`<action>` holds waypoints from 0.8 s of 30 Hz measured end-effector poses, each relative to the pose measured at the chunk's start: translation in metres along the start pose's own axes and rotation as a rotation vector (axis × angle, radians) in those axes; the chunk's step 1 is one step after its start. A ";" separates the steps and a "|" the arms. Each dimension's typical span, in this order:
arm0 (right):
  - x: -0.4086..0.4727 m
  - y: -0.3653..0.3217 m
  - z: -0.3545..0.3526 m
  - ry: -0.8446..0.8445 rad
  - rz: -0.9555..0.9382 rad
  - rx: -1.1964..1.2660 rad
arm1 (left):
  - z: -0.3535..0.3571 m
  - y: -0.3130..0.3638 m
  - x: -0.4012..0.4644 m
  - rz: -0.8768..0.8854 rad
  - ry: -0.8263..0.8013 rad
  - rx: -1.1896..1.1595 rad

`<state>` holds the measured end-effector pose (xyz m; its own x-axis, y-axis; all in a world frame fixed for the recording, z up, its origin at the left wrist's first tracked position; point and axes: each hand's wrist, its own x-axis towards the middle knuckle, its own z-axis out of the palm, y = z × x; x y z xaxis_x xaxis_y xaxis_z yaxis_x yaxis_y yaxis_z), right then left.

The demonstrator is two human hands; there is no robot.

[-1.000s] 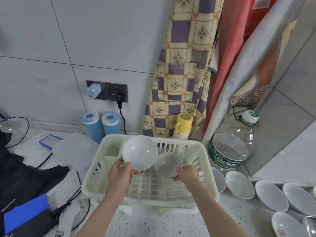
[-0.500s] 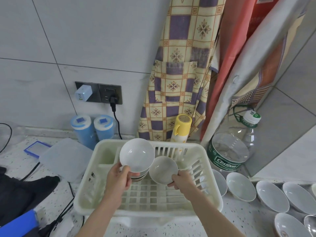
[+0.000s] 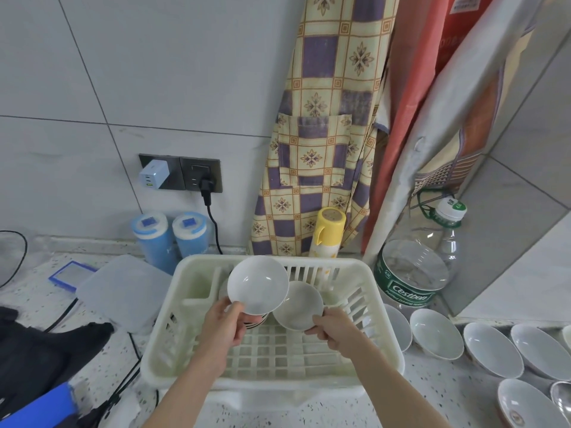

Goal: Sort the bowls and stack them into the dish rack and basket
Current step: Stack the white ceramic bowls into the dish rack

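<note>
1. Speckled countertop [image 3: 432,396] runs along a grey tiled wall, with a patterned apron [image 3: 321,143] hanging behind, two blue canisters [image 3: 173,239] and a big water bottle [image 3: 417,273] at the back.
2. Head view: a cream dish rack [image 3: 383,344] sits in the middle of the counter. Both hands are over it, each with a bowl.
3. Left hand [image 3: 228,332] pinches the near rim of a white bowl [image 3: 258,284], thumb on the inside, fingers curled underneath. The bowl is tilted up, its hollow facing the camera, above and beyond the fingers, at the rack's back left.
4. Under that bowl, a striped bowl [image 3: 258,323] seems to rest already in the rack; I cannot tell how many are there.
5. Right hand [image 3: 336,330] grips the near right rim of a smaller bowl [image 3: 298,305], which lies up and to the left of its fingers, its edge tucked behind the white bowl.
6. The left hand's bowl is nearer the stack, so it likely goes down first.
7. More bowls [image 3: 491,347] wait on the counter to the right of the rack.
</note>
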<state>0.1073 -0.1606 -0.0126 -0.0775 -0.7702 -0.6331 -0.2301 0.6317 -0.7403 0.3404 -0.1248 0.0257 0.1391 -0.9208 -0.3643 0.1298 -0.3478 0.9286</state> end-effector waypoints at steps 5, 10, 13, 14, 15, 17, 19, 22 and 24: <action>-0.001 0.003 -0.001 0.026 0.016 0.064 | 0.002 0.001 0.000 -0.010 -0.026 0.035; -0.010 0.004 -0.012 0.217 -0.054 0.016 | 0.004 0.003 -0.002 0.008 -0.018 0.045; -0.024 -0.003 -0.016 0.305 -0.171 -0.020 | 0.005 0.005 -0.003 0.035 -0.021 0.046; -0.029 -0.007 -0.017 0.315 -0.227 -0.018 | 0.005 0.006 -0.003 0.044 -0.025 0.048; -0.036 -0.011 -0.017 0.306 -0.281 -0.004 | 0.006 0.006 -0.003 0.051 -0.030 0.050; -0.048 -0.019 -0.017 0.245 -0.364 0.034 | 0.011 0.007 -0.004 0.058 -0.046 0.052; -0.058 -0.026 -0.016 0.165 -0.413 0.058 | 0.019 0.007 -0.004 0.058 -0.081 0.064; -0.067 -0.032 -0.014 0.094 -0.454 0.057 | 0.036 0.007 -0.007 0.045 -0.147 0.103; -0.066 -0.030 -0.015 0.106 -0.471 0.038 | 0.047 0.005 -0.009 0.031 -0.163 0.109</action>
<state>0.1048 -0.1298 0.0548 -0.0722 -0.9767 -0.2023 -0.2282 0.2136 -0.9499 0.2941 -0.1265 0.0371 -0.0209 -0.9447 -0.3271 0.0199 -0.3275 0.9446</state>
